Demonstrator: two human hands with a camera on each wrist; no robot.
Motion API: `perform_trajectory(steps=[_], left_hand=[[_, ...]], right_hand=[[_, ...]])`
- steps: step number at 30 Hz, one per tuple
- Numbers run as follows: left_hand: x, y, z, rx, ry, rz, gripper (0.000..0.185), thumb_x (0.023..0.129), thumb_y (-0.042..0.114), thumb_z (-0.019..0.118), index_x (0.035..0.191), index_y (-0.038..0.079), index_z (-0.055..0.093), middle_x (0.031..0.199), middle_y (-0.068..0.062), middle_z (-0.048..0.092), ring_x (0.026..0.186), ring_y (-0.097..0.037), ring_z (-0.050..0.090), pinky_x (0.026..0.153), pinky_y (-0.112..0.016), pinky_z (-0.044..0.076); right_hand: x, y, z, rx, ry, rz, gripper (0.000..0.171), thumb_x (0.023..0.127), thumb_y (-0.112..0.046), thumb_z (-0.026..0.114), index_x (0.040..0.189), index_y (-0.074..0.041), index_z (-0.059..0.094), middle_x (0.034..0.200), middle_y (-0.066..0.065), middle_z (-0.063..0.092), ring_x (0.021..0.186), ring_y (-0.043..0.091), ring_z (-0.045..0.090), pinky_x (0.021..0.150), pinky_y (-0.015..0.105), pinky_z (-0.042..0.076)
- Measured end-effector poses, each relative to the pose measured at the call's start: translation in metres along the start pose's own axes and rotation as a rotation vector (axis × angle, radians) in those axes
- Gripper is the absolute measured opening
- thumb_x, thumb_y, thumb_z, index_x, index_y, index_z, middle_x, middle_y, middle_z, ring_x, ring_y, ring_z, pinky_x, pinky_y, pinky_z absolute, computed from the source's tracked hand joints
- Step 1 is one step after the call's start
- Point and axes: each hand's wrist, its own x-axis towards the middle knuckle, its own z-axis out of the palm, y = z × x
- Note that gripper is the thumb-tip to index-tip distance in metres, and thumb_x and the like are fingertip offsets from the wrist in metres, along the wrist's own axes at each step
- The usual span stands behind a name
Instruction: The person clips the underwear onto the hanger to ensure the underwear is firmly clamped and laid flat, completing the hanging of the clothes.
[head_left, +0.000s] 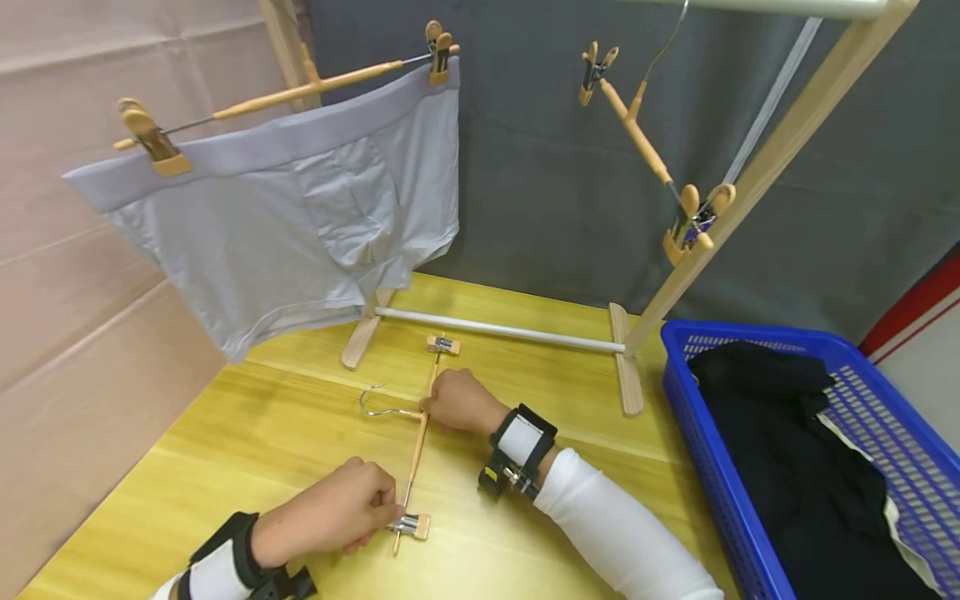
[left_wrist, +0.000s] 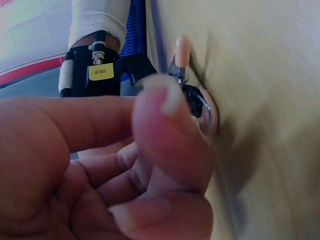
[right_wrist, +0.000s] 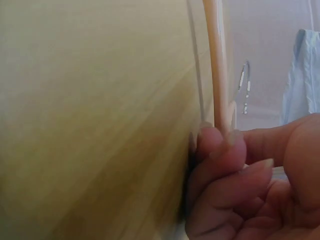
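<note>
A wooden clip hanger lies flat on the yellow tabletop, its bar running away from the person and its metal hook pointing left. One clip sits at the far end; the near clip sits at the end closest to the person.

Left hand: grip closed, fingers pinching the near clip; the left wrist view shows thumb and fingertips curled at the clip's metal spring.

Right hand: grip closed on the bar at the hook's base; the right wrist view shows fingertips pressed round the wooden bar.

Beyond the hanger stands a wooden drying rack. A second hanger on it carries grey briefs, clipped at both waistband corners. A third hanger hangs tilted, with no garment. To the right, a blue basket holds dark clothing.
</note>
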Motion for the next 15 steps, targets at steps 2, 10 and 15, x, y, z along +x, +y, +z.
perform_trajectory(steps=[2, 10, 15], left_hand=[[0.001, 0.0, -0.001, 0.013, -0.008, -0.005, 0.029, 0.092, 0.014, 0.064, 0.064, 0.015, 0.057, 0.042, 0.011, 0.044, 0.032, -0.001, 0.04, 0.034, -0.016, 0.031], [0.007, 0.002, -0.006, 0.115, -0.002, -0.015, 0.029, 0.087, 0.024, 0.071, 0.064, 0.017, 0.055, 0.048, 0.012, 0.046, 0.038, -0.001, 0.04, 0.037, -0.017, 0.033], [0.012, 0.012, -0.014, 0.242, 0.109, -0.003, 0.034, 0.08, 0.034, 0.077, 0.063, 0.018, 0.052, 0.054, 0.013, 0.044, 0.047, -0.002, 0.036, 0.044, -0.02, 0.032]], right_hand=[[0.002, -0.002, 0.0, -0.019, -0.015, 0.008, 0.047, 0.095, -0.018, 0.058, 0.049, -0.01, 0.056, 0.039, -0.005, 0.052, 0.032, 0.007, 0.044, 0.039, 0.018, 0.034], [-0.006, -0.007, -0.007, 0.004, -0.017, 0.096, 0.049, 0.097, -0.028, 0.057, 0.053, -0.008, 0.061, 0.042, -0.003, 0.054, 0.034, 0.008, 0.044, 0.041, 0.02, 0.035], [-0.038, -0.012, -0.024, 0.085, 0.074, 0.09, 0.046, 0.098, -0.029, 0.056, 0.057, -0.009, 0.059, 0.043, -0.004, 0.052, 0.037, 0.008, 0.043, 0.043, 0.022, 0.036]])
